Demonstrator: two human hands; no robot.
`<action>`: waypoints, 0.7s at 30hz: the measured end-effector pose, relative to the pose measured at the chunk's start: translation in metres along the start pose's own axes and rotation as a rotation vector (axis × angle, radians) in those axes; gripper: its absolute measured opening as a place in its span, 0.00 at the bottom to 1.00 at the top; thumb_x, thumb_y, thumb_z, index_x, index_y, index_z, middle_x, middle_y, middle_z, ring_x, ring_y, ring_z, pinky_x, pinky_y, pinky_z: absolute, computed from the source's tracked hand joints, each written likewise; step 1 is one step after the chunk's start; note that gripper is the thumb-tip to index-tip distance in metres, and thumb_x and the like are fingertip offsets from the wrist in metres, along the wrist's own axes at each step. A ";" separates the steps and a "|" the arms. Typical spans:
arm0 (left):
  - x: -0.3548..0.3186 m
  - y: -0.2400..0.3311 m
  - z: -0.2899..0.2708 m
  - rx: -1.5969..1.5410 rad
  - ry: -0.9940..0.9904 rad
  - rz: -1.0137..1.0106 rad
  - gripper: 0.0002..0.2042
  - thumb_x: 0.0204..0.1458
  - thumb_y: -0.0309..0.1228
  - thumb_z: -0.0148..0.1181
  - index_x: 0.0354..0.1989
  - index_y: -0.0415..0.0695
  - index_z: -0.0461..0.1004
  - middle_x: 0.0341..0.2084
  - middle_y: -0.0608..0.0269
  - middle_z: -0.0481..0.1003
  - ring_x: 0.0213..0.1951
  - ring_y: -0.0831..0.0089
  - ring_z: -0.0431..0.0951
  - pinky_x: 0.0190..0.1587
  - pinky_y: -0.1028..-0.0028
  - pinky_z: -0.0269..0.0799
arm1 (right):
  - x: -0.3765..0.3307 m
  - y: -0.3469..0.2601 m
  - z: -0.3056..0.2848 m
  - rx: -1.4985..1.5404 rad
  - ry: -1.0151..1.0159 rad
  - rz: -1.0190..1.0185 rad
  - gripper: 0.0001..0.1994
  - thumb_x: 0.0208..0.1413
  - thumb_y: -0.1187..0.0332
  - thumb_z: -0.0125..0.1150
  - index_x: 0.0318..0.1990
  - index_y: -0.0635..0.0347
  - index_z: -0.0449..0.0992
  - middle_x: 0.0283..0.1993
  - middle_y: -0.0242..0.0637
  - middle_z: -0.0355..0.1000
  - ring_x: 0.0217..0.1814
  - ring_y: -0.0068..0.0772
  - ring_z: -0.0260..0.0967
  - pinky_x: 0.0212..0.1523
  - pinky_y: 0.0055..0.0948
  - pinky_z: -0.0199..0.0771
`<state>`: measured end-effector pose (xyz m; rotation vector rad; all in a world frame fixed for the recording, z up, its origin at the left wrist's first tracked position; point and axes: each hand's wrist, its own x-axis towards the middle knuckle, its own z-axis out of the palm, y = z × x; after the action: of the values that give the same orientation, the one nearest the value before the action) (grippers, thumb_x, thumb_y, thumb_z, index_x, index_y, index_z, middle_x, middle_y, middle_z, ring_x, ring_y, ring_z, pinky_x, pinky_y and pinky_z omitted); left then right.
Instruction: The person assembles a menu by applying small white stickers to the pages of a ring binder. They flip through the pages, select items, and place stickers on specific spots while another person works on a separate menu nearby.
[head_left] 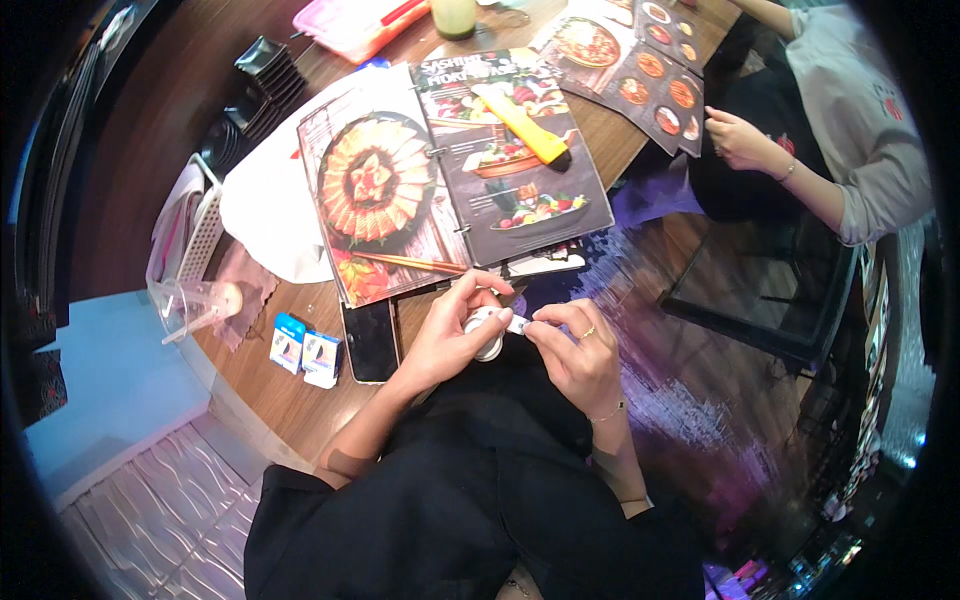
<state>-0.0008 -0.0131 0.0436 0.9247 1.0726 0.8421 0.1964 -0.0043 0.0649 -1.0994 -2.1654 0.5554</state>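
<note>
My left hand is closed around a small white roll of tape, holding it just past the table's edge, over my lap. A short white end of the tape sticks out to the right. My right hand, with a ring on one finger, pinches that end between thumb and fingertips. Just beyond my hands lies an open ring-bound menu with food pictures. A yellow tool with a dark end, whose kind I cannot make out, rests on its right page.
Left of my hands are a dark phone, two small blue-and-white boxes and a clear plastic cup on its side. Black dishes stand stacked behind. At right, another person's hand is near loose menu sheets.
</note>
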 end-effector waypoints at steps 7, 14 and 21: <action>-0.022 -0.055 -0.024 0.552 0.377 0.222 0.07 0.56 0.25 0.58 0.41 0.38 0.70 0.27 0.59 0.73 0.31 0.66 0.76 0.35 0.70 0.71 | 0.022 0.009 0.023 0.214 0.042 0.148 0.06 0.45 0.79 0.66 0.31 0.61 0.76 0.34 0.36 0.73 0.36 0.38 0.70 0.37 0.32 0.70; -0.023 -0.080 -0.039 0.895 0.544 0.286 0.08 0.54 0.27 0.60 0.39 0.39 0.70 0.36 0.49 0.69 0.35 0.48 0.74 0.34 0.56 0.71 | 0.039 0.013 0.030 0.353 -0.012 0.319 0.04 0.49 0.79 0.64 0.32 0.62 0.77 0.33 0.35 0.73 0.33 0.28 0.70 0.30 0.24 0.68; -0.025 -0.084 -0.041 1.129 0.616 0.314 0.10 0.52 0.31 0.62 0.39 0.40 0.73 0.37 0.56 0.70 0.40 0.57 0.71 0.38 0.61 0.69 | 0.048 0.017 0.035 0.372 -0.024 0.298 0.04 0.50 0.78 0.65 0.33 0.62 0.77 0.34 0.35 0.74 0.33 0.27 0.71 0.30 0.23 0.68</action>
<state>-0.0372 -0.0594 -0.0336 1.8703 2.0575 0.7624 0.1600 0.0417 0.0462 -1.2109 -1.8250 1.0616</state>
